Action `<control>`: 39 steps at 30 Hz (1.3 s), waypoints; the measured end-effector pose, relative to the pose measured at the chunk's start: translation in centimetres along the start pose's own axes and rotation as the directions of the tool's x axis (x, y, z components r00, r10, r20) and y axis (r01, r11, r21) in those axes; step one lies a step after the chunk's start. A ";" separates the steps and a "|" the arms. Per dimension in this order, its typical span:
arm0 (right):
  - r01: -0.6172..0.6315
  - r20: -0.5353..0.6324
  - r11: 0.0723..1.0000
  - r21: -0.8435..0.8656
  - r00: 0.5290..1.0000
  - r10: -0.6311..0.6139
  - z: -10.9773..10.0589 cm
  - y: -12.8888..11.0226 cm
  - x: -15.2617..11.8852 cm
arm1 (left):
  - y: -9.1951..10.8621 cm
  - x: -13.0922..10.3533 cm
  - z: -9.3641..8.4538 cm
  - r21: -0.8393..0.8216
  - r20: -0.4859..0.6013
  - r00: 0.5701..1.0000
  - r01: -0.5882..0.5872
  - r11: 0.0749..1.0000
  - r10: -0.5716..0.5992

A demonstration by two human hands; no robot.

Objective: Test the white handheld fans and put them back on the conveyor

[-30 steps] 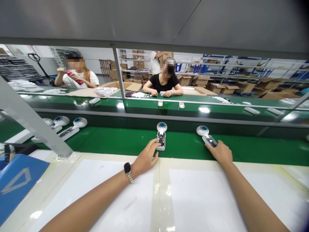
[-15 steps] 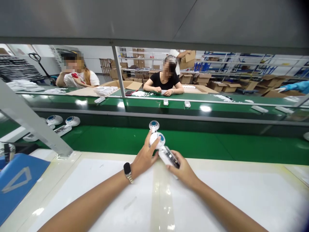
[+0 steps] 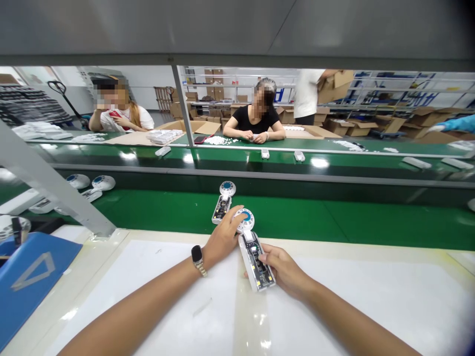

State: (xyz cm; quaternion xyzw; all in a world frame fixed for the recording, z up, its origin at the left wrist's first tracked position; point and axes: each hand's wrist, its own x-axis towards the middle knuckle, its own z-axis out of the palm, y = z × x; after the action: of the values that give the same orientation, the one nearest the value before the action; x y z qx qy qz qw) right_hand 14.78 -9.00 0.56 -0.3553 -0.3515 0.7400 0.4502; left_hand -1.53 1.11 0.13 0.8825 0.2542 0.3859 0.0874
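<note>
Both hands hold a white device with a round, blue-centred head and a long open handle (image 3: 256, 264) that shows a dark circuit board. My left hand (image 3: 222, 240), with a watch on its wrist, has its fingers closed about the round head (image 3: 245, 220). The fingers of my right hand (image 3: 284, 267) wrap the handle's right side, the thumb lying over the board. A second device of the same kind (image 3: 221, 208) lies on the green belt (image 3: 297, 215) just beyond my left hand, its board facing up.
More such devices (image 3: 104, 183) lie on the belt at left, behind a slanted metal post (image 3: 63, 185). A blue bin (image 3: 37, 282) stands at the left of the white worktop (image 3: 178, 316). Across the far belt sit two people, with small white parts (image 3: 218, 141) before one. A grey shelf hangs overhead.
The held device has turned so its open handle faces up and points nearer to me. The second device has moved left and shows more fully. A person behind has moved right with a box.
</note>
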 end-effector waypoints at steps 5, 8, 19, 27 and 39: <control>0.004 0.008 1.000 -0.004 1.000 -0.004 0.0 0.1 0.0 | 0.3 0.1 -0.2 0.034 0.036 0.999 0.038 0.999 -0.039; 0.004 -0.011 1.000 -0.003 1.000 -0.004 0.0 0.1 0.0 | 0.3 0.0 -0.2 0.036 0.029 0.999 0.034 0.999 -0.035; 0.009 -0.009 1.000 -0.022 1.000 -0.009 0.4 -0.2 -0.1 | 0.2 -0.1 -0.2 0.037 0.026 1.000 0.005 0.999 -0.006; 0.036 0.030 0.998 -0.045 0.999 -0.034 0.7 -0.5 -0.4 | 0.2 -0.1 -0.2 0.083 -0.008 0.999 -0.043 0.996 0.044; 0.070 0.048 0.994 -0.082 0.997 -0.066 0.5 -0.5 -0.6 | 0.2 -0.2 -0.2 0.113 -0.017 0.998 -0.054 0.992 0.057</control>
State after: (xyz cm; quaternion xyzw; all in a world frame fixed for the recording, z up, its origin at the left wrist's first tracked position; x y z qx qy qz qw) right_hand 14.77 -9.43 1.36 -0.3448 -0.4042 0.7166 0.4518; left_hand -1.65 0.84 0.22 0.8888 0.2517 0.3823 0.0244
